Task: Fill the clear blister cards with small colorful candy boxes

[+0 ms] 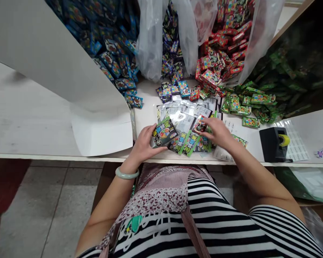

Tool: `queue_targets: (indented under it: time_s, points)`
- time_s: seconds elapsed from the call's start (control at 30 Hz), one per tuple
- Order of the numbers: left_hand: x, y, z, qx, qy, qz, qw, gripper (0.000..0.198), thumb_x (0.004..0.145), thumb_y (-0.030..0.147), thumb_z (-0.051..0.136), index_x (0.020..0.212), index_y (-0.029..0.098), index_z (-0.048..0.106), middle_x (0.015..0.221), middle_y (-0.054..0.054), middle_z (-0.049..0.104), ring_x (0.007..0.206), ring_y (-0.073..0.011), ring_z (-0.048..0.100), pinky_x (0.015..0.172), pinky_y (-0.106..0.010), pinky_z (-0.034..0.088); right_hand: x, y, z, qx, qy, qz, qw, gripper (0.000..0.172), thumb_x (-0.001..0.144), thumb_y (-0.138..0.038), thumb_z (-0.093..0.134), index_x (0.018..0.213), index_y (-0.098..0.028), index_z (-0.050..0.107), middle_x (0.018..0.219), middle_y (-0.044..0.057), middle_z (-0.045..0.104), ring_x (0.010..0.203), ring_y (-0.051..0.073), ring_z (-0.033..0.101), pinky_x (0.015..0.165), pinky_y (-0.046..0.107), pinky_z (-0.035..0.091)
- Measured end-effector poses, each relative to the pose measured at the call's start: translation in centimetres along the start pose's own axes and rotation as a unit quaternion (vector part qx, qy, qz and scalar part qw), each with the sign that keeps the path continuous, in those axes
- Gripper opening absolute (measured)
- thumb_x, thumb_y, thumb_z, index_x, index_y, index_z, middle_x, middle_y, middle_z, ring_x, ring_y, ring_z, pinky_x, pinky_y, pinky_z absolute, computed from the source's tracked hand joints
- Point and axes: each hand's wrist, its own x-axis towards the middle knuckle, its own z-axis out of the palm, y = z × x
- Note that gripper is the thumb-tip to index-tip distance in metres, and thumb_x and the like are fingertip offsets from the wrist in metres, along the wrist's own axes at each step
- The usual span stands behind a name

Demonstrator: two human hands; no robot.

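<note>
My left hand (145, 144) is closed on a printed pouch (164, 132), dark with a green edge and colourful lettering, tilted above the table's front edge. Between the thumb and fingers of my right hand (218, 132) is a small red candy packet (200, 124), just to the right of that pouch. Under and between both hands lie several overlapping flat pouches (190, 142), some showing green and black print, others a clear side with a barcode label. How full the held pouch is, I cannot tell.
Blue packets (113, 64), purple packets (167, 91), red packets (210, 77) and green packets (250, 102) spill from bags and boxes at the back. A black tape dispenser (270, 143) stands right, beside a label sheet (296, 139). A white cardboard flap (104, 129) hangs at left.
</note>
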Motion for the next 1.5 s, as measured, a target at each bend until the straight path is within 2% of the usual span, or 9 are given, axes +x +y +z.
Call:
queue_targets:
  time_s: [0.1, 0.23, 0.37, 0.5, 0.67, 0.93, 1.1, 1.27, 1.5]
  points:
    - [0.5, -0.2, 0.3, -0.003, 0.002, -0.005, 1.000, 0.096, 0.077, 0.069, 0.071, 0.152, 0.022, 0.033, 0.140, -0.016, 0.051, 0.131, -0.0338, 0.051, 0.113, -0.055, 0.044, 0.2, 1.6, -1.3, -0.015, 0.032, 0.056, 0.998, 0.049, 0.088, -0.045, 0.067, 0.130, -0.021, 0.060, 0.132, 0.018, 0.064, 0.126, 0.039, 0.054, 0.105, 0.062, 0.042]
    - [1.5, 0.0, 1.1, 0.010, -0.008, 0.004, 1.000, 0.099, 0.076, 0.069, 0.073, 0.152, 0.021, 0.032, 0.141, -0.016, 0.049, 0.132, -0.0346, 0.050, 0.114, -0.055, 0.043, 0.7, 1.7, 0.1, -0.041, -0.023, 0.071, 0.996, 0.074, 0.071, -0.054, 0.082, 0.134, -0.023, 0.057, 0.147, 0.017, 0.051, 0.140, 0.044, 0.041, 0.110, 0.065, 0.037]
    - [2.1, 0.2, 1.6, 0.043, -0.022, 0.020, 0.999, 0.102, 0.073, 0.067, 0.075, 0.152, 0.019, 0.033, 0.140, -0.019, 0.050, 0.130, -0.0371, 0.049, 0.112, -0.056, 0.042, 0.1, 0.7, 1.4, -0.002, 0.022, 0.064, 0.998, 0.062, 0.075, -0.039, 0.077, 0.131, -0.022, 0.057, 0.135, 0.017, 0.057, 0.129, 0.039, 0.051, 0.107, 0.059, 0.042]
    - [2.5, 0.4, 1.6, 0.058, -0.042, 0.042, 0.997, 0.099, 0.076, 0.061, 0.076, 0.154, 0.019, 0.032, 0.140, -0.019, 0.050, 0.130, -0.0381, 0.049, 0.112, -0.056, 0.040, -1.0, -0.8, -1.0, 0.053, 0.069, -0.014, 0.996, 0.067, 0.079, -0.037, 0.071, 0.141, -0.028, 0.049, 0.142, 0.014, 0.051, 0.133, 0.038, 0.047, 0.111, 0.060, 0.040]
    - [3.0, 0.8, 1.7, 0.052, -0.057, 0.105, 0.991, 0.100, 0.077, 0.060, 0.075, 0.155, 0.018, 0.029, 0.141, -0.019, 0.049, 0.131, -0.0373, 0.048, 0.112, -0.054, 0.040, -0.6, -3.3, -3.7, 0.002, -0.013, -0.115, 0.993, 0.063, 0.083, -0.035, 0.070, 0.142, -0.032, 0.050, 0.145, 0.011, 0.050, 0.135, 0.039, 0.043, 0.113, 0.062, 0.035]
    - [2.3, 1.0, 1.7, 0.040, -0.061, 0.098, 0.993, 0.100, 0.077, 0.059, 0.074, 0.156, 0.020, 0.027, 0.141, -0.019, 0.049, 0.131, -0.0378, 0.048, 0.112, -0.056, 0.040, -0.1, -4.3, -4.2, 0.002, -0.071, -0.160, 0.985, 0.061, 0.083, -0.032, 0.071, 0.140, -0.032, 0.051, 0.141, 0.013, 0.052, 0.127, 0.037, 0.050, 0.105, 0.060, 0.043]
    - [2.2, 1.7, 1.9, 0.022, -0.097, 0.118, 0.988, 0.101, 0.076, 0.062, 0.074, 0.155, 0.019, 0.029, 0.143, -0.019, 0.049, 0.129, -0.0375, 0.050, 0.110, -0.055, 0.042, 0.1, -4.1, -3.9, 0.032, -0.121, -0.172, 0.977, 0.059, 0.082, -0.032, 0.072, 0.138, -0.034, 0.051, 0.141, 0.012, 0.051, 0.131, 0.037, 0.049, 0.106, 0.060, 0.045]
    - [2.3, 1.6, 2.2, 0.026, -0.047, 0.124, 0.991, 0.101, 0.076, 0.061, 0.075, 0.154, 0.017, 0.029, 0.139, -0.019, 0.051, 0.127, -0.0367, 0.051, 0.108, -0.053, 0.043, 0.5, -3.5, -3.2, 0.129, -0.103, -0.135, 0.977, 0.074, 0.084, -0.044, 0.072, 0.148, -0.032, 0.036, 0.153, 0.014, 0.035, 0.145, 0.034, 0.037, 0.116, 0.057, 0.040]
    - [2.3, 1.5, 2.7, 0.023, -0.040, 0.078, 0.996, 0.100, 0.074, 0.061, 0.077, 0.153, 0.018, 0.031, 0.138, -0.018, 0.051, 0.128, -0.0367, 0.050, 0.110, -0.054, 0.042, -0.4, -4.4, 0.4, 0.150, -0.044, -0.066, 0.985, 0.042, 0.093, -0.058, 0.055, 0.117, -0.025, 0.067, 0.150, 0.015, 0.040, 0.146, 0.036, 0.033, 0.118, 0.059, 0.034]
